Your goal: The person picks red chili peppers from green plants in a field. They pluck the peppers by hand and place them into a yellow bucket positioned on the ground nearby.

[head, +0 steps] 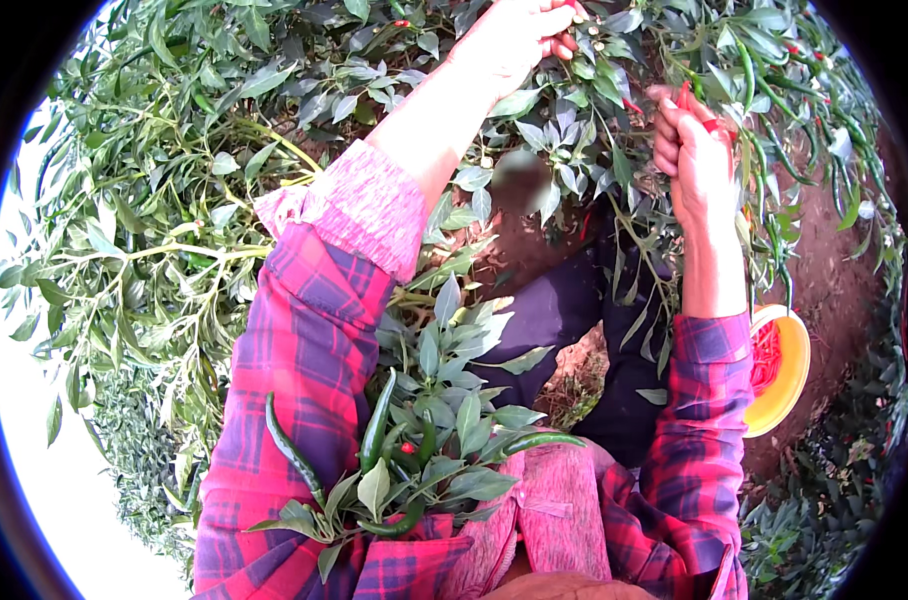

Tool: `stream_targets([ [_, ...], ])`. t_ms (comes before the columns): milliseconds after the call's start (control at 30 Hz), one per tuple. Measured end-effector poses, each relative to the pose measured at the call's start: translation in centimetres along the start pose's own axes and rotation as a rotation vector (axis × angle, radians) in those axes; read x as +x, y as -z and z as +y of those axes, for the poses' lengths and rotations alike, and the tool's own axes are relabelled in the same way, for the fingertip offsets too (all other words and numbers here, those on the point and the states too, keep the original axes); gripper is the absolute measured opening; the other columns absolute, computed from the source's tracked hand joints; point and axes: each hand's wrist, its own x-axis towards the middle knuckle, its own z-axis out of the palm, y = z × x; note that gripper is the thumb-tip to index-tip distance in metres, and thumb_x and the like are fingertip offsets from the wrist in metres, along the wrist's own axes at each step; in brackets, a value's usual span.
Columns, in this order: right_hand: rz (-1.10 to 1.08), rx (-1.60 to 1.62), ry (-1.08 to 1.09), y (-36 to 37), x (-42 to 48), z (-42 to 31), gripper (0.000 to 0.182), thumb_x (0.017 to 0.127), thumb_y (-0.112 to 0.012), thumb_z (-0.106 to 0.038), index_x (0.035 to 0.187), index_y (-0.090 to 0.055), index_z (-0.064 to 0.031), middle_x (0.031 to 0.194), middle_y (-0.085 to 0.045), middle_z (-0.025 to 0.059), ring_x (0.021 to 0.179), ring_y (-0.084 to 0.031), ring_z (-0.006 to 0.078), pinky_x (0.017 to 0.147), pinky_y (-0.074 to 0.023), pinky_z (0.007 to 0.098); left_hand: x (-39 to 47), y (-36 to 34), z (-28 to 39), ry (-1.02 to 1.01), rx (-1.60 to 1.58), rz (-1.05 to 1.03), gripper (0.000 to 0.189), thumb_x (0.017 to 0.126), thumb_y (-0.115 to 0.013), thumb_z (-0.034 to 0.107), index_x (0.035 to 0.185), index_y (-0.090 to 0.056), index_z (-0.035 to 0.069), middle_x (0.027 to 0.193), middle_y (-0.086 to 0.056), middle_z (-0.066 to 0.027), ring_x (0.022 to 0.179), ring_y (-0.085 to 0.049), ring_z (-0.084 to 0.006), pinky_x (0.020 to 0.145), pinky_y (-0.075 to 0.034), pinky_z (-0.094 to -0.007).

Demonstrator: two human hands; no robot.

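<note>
My left hand reaches to the top edge of the view among chili leaves. Its fingers are curled around a bit of red chili pepper, mostly cut off by the frame. Farther right, my right hand is closed around several red chili peppers, whose tips stick out between thumb and fingers. Long green chili peppers hang on the plant just beside it. A loose-looking red chili shows among the leaves between the hands.
A yellow bucket with red chilies inside stands on bare soil, partly behind my right forearm. A branch with green chilies leans against my left sleeve and chest. Pale stems spread at left. My dark-trousered legs are below.
</note>
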Motion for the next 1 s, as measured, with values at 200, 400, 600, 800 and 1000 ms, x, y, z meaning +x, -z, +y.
stream_targets([
  [200,0.066,-0.367,0.376,-1.4,1.9,4.1,0.030,0.083,-0.070,-0.022,0.107,-0.068,-0.0031,0.090,-0.069,0.0080,0.082,-0.061,0.0129,0.078,-0.0476,0.0289,0.5,0.1,-0.6,-0.002,-0.041,0.043,0.016,0.095,-0.055,0.018,0.099,-0.061,0.004,0.080,-0.058,-0.0008,0.068,-0.053,-0.0102,0.061,-0.044,-0.0235],
  [400,0.047,-0.878,0.337,-2.6,4.1,3.5,0.028,0.087,-0.065,-0.028,0.107,-0.067,-0.0084,0.088,-0.067,0.0184,0.081,-0.067,0.0261,0.076,-0.0507,0.0346,0.2,0.2,-0.5,-0.009,-0.075,0.020,0.015,0.095,-0.055,0.016,0.099,-0.061,0.003,0.080,-0.058,-0.0013,0.068,-0.053,-0.0106,0.061,-0.044,-0.0233],
  [600,-0.100,-0.934,0.469,-3.5,3.2,3.9,0.028,0.087,-0.064,-0.031,0.103,-0.067,-0.0078,0.092,-0.068,0.0166,0.088,-0.066,0.0343,0.079,-0.0511,0.0404,0.1,-0.4,-0.9,-0.007,-0.031,-0.026,0.012,0.094,-0.055,0.014,0.097,-0.061,0.004,0.081,-0.058,0.0000,0.067,-0.053,-0.0095,0.061,-0.043,-0.0230],
  [800,0.056,-1.072,0.561,-3.1,4.2,4.7,0.025,0.089,-0.059,-0.029,0.096,-0.064,-0.0058,0.084,-0.066,0.0207,0.083,-0.065,0.0388,0.073,-0.0511,0.0480,0.4,-0.4,-0.9,-0.001,-0.017,0.001,0.013,0.094,-0.053,0.013,0.099,-0.060,0.004,0.084,-0.058,-0.0001,0.070,-0.052,-0.0092,0.062,-0.043,-0.0229],
  [1000,0.056,-0.750,0.868,-3.8,1.8,3.4,0.016,0.089,-0.062,-0.019,0.089,-0.061,-0.0024,0.077,-0.063,0.0183,0.071,-0.063,0.0345,0.063,-0.0503,0.0386,-0.2,-0.5,-0.4,0.003,-0.126,0.029,0.012,0.094,-0.052,0.010,0.103,-0.058,0.004,0.087,-0.059,-0.0024,0.073,-0.055,-0.0117,0.065,-0.044,-0.0247],
])
